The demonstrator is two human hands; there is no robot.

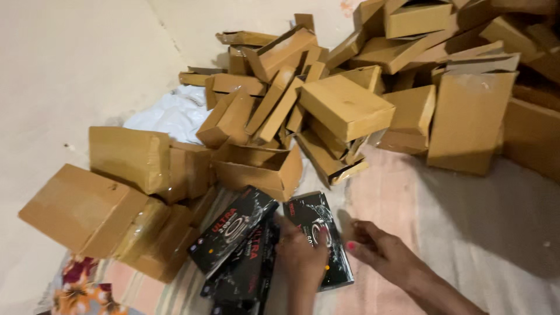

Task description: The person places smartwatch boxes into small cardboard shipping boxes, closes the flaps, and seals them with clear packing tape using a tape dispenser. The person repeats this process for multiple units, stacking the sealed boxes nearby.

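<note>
Floor cloth (484, 233) is crowded: left hand (300, 256) presses flat, fingers spread, on a black box (318, 233); right hand (379, 248) hovers open beside. Stacked black boxes (236, 251) just left may slide.

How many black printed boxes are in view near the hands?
3 clearly visible: one black box tilted at the left, one under the left hand beside the right hand, one lower in the stack. More may be hidden beneath.

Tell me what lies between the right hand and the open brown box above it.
In the head view, one glossy black packet lies between the right hand and the open brown box, with the left hand resting on it.
</note>
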